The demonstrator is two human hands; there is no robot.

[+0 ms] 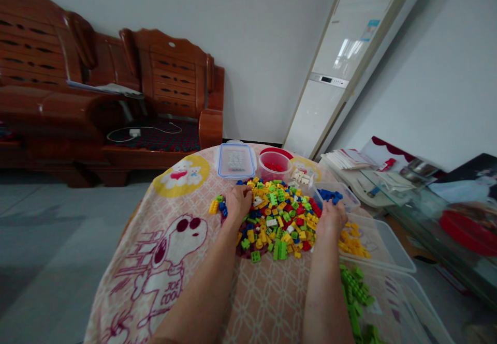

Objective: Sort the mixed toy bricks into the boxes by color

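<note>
A heap of small toy bricks (277, 217) in yellow, green, red, blue and white lies on a round table covered with a pink cartoon cloth (171, 261). My left hand (237, 203) rests on the heap's left edge, fingers curled down into the bricks. My right hand (331, 219) rests at the heap's right edge with its fingers bent into the pile. What either hand grips is hidden under the fingers.
Clear tubs hold sorted bricks: red (274, 165), blue (334, 195), yellow (373, 243), green (365, 302). A flat lidded box (235, 161) lies behind the heap. A wooden sofa (97, 90) stands at left, a tall white air conditioner (341, 70) behind, a cluttered glass table (438, 199) at right.
</note>
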